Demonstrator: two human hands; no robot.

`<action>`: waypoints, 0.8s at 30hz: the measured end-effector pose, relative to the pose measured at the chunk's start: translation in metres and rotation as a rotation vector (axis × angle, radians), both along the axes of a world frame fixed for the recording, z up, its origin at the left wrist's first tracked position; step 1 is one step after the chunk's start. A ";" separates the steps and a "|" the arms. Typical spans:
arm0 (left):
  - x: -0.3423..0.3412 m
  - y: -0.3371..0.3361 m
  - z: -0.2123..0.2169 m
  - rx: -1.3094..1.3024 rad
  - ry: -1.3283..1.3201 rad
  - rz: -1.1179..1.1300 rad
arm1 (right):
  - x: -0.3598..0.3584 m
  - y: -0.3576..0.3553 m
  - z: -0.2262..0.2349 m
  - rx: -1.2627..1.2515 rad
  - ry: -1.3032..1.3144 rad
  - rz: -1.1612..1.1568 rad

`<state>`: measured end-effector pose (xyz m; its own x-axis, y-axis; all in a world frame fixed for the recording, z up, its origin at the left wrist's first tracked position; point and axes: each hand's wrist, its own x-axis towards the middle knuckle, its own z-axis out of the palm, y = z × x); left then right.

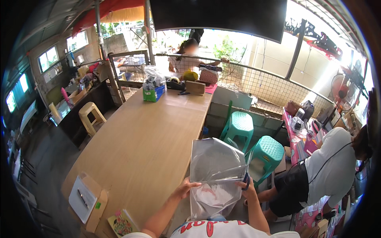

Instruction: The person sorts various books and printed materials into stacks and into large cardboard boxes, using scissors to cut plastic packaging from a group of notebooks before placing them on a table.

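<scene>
A clear, glossy plastic sheet [216,162] is held up in front of me, past the right edge of the long wooden table [143,131]. My left hand [185,188] pinches its left edge between thumb and fingers. At the opposite edge, my right hand [249,189] is closed round a pair of scissors [246,181] with dark blue handles, their blades pointing up along the sheet. The right thumb lies against the plastic. Part of my shirt shows through the lower half. Whether the blades are cutting into the plastic, I cannot tell.
A clipboard [82,198] with a pen and a patterned notebook [123,223] lie at the near left. Two green stools [266,154] stand right of the table. One person [333,166] bends over a pink-covered table; another [189,55] is beyond the mesh railing.
</scene>
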<state>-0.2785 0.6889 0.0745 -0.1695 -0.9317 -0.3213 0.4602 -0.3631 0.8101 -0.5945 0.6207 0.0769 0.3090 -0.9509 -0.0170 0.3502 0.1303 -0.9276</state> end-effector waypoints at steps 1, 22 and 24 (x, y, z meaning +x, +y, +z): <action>0.003 -0.026 0.003 0.040 0.009 0.017 | 0.005 -0.023 -0.003 0.012 0.001 -0.013; 0.115 -0.667 0.094 -0.386 -0.920 -0.061 | 0.089 -0.615 -0.001 -0.039 0.192 -0.332; 0.147 -0.724 0.138 -0.540 -1.261 -0.114 | 0.079 -0.651 -0.014 -0.092 0.160 -0.589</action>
